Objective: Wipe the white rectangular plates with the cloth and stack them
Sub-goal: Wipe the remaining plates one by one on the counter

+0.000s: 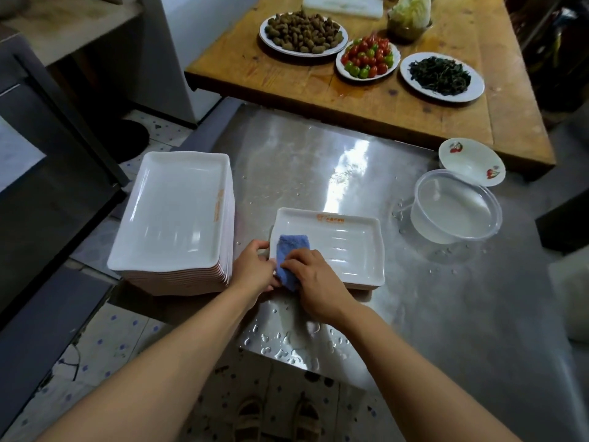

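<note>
The plates [345, 250] were white with orange writing, the cloth [291, 255] was blue, the surface [414, 298] was shiny grey, and a small bowl [470, 162] had red cherries on it

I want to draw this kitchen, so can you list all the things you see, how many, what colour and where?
tall plate stack: one, white, steel table's left edge
plate being wiped: one, white, atop a low stack, table front
cloth: one, blue, on that plate
plastic tub: one, clear, right
cherry bowl: one, white, behind tub
food plates: three, white, wooden table
cabbage: one, green, wooden table's far end
left hand: holds plate's edge
right hand: grips cloth
</note>
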`<state>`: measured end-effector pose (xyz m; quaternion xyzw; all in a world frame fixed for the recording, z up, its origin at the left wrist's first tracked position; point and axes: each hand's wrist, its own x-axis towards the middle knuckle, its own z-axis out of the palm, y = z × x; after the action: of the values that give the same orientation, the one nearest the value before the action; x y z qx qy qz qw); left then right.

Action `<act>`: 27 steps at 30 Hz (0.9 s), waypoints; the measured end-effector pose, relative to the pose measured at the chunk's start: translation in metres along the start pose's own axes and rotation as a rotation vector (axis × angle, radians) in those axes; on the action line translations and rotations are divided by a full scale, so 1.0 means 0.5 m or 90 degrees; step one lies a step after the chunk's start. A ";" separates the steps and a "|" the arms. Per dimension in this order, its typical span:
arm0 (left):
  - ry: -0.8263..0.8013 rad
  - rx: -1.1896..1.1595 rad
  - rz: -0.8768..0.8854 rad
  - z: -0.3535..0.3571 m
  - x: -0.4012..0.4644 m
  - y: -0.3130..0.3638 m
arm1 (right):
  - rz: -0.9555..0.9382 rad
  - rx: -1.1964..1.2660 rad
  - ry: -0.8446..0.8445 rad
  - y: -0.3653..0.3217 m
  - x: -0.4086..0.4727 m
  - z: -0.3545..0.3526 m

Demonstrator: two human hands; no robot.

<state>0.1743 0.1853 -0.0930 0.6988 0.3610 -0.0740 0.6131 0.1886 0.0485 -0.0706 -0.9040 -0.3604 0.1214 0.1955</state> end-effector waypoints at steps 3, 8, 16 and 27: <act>0.023 0.056 0.028 0.006 0.001 0.000 | 0.076 -0.020 0.030 0.030 -0.042 -0.016; -0.006 0.164 0.095 0.004 0.006 -0.003 | 0.244 -0.088 0.083 0.098 -0.107 -0.060; -0.028 0.218 0.107 -0.002 0.004 0.003 | 0.255 -0.017 0.137 0.137 -0.032 -0.048; -0.009 0.167 0.116 0.003 -0.008 0.009 | 0.046 0.006 0.018 0.052 0.033 -0.002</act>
<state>0.1746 0.1824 -0.0878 0.8021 0.2788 -0.0695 0.5235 0.2163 0.0426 -0.0826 -0.9171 -0.3240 0.1172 0.2007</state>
